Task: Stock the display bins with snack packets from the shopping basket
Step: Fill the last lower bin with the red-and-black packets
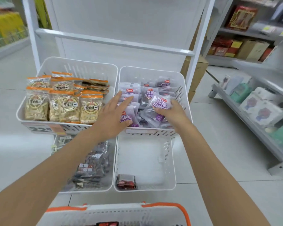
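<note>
**A:** Where are the hands sitting?

**B:** Both are reaching into the upper right bin (153, 72). The left hand (114, 116) is lying flat with its fingers straight, gripping nothing and pressing on the purple packets (148, 94) at the bin's front left.

**A:** And the other one?

**B:** The right hand (170, 112) is curling its fingers round a single purple packet (161, 103), grasping it by the lower edge and holding it tilted over the pile's right side.

**A:** What is lying around them?

**B:** Orange-topped packets (69, 103) are standing in rows in the upper left bin (82, 62). Dark packets (92, 167) are filling the lower left bin (112, 160), partly hidden by the left arm. One red packet (126, 182) is lying in the near left corner of the lower right bin (172, 160).

**A:** And the shopping basket?

**B:** The shopping basket (121, 214), white with orange trim, is sitting at the frame's bottom edge, nearer the person than the bins; its contents are too cropped to tell
</note>
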`<state>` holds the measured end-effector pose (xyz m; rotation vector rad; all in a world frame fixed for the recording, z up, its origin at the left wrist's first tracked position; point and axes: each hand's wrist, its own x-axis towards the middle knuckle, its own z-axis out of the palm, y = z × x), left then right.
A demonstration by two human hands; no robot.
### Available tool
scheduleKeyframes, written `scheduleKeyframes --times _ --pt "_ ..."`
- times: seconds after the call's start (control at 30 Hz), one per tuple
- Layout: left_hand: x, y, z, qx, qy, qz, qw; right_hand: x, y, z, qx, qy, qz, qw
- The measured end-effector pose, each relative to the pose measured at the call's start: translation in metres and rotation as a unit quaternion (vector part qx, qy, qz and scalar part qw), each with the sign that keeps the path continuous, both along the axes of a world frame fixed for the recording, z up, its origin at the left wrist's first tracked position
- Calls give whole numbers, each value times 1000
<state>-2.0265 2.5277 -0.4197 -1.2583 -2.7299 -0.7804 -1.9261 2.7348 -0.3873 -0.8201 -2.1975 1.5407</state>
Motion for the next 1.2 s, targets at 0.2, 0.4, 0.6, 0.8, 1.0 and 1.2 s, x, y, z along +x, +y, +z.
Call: scheduleKeyframes --times 0.2,0.4,0.6,0.8,1.0,1.2 --pt "1 5 1 11 -3 1 1000 -7 8 0 -9 31 135 990" --pt "2 6 2 21 -13 -7 1000 -21 11 -10 -17 64 76 995" --pt "4 9 3 4 0 1 1000 -36 -2 -14 0 35 107 994" --pt "3 10 6 -22 6 0 1000 -27 5 -29 156 8 130 979" --pt "8 10 9 -36 12 25 999 -10 2 -31 199 19 111 974" --pt "43 -1 21 40 102 46 993 41 -58 -31 265 175 -16 948"
